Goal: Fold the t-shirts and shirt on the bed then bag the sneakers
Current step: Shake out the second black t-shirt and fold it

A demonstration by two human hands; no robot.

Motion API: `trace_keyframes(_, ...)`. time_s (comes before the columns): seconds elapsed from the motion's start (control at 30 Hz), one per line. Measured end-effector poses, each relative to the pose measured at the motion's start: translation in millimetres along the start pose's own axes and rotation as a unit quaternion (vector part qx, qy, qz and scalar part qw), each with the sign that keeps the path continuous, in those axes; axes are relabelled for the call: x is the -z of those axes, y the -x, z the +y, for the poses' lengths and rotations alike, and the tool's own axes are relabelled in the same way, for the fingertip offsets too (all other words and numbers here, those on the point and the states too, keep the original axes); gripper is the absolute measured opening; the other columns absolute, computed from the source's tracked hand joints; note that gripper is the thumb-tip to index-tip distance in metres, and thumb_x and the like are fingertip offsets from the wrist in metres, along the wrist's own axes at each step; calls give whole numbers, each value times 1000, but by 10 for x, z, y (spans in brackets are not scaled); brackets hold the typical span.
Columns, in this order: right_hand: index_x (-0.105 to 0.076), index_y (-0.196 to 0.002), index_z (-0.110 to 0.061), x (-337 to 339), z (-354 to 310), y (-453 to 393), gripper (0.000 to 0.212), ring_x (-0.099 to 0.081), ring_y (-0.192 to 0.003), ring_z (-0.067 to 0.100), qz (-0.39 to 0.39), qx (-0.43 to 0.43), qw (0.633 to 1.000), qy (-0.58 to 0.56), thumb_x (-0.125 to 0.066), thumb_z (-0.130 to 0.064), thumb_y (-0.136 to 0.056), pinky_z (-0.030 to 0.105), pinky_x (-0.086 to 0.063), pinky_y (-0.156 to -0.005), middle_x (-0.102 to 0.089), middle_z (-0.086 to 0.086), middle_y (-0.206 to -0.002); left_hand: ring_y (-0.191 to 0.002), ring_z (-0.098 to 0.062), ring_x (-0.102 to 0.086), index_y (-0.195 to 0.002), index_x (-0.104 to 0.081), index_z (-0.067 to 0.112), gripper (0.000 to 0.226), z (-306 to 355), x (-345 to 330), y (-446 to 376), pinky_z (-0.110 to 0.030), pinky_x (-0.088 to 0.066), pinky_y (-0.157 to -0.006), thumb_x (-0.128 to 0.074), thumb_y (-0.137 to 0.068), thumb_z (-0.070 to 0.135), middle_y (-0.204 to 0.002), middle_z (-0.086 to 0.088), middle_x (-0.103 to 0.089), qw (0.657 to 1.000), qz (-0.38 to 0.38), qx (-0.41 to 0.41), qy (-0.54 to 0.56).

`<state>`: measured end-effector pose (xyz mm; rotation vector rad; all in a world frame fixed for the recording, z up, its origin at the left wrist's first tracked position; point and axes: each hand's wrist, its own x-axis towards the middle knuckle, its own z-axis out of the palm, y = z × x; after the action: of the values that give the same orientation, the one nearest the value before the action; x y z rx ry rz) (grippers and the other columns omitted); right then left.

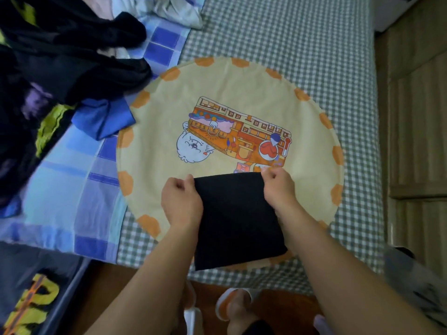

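A black garment [235, 221], folded into a small rectangle, lies on a round cream mat [217, 88] with orange spots and a cartoon print. My left hand [181, 201] pinches its far left corner. My right hand [278, 187] pinches its far right corner. Both hands hold the far edge slightly raised. A heap of dark clothes [60, 64] with yellow-green print lies at the left, and a crumpled blue garment [104, 117] sits beside it. No sneakers can be made out for certain.
The bed carries a green-and-white checked sheet [302, 39] and a blue checked cover [72, 170] at the left. White cloth [174, 8] lies at the top. My feet in slippers [232, 305] stand on the wooden floor. A dark bin [36, 298] sits bottom left.
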<state>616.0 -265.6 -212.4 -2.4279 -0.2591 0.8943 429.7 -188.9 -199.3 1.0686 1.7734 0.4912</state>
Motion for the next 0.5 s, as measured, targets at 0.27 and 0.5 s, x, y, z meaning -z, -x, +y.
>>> trace_keyframes(0.27, -47, -148, -12, -202, 404, 767, 51, -25, -150, 37, 89, 426, 841, 322, -35, -40, -107, 54, -27, -118, -32, 13, -162, -154, -32, -12, -159, -25, 30, 56, -611, -145, 524, -51, -17, -123, -32, -105, 44, -166, -11, -18, 882, -40, -310, -352)
trace_keyframes(0.5, -12, -162, -27, -191, 909, 556, 69, -16, -152, 39, 8, 290, 900, 325, -23, -59, -102, 51, -21, -123, -16, 25, -164, -148, -34, -19, -161, -1, 40, 61, -749, -120, 649, -52, -23, -118, -26, -107, 52, -164, -10, -14, 897, -27, -208, -388)
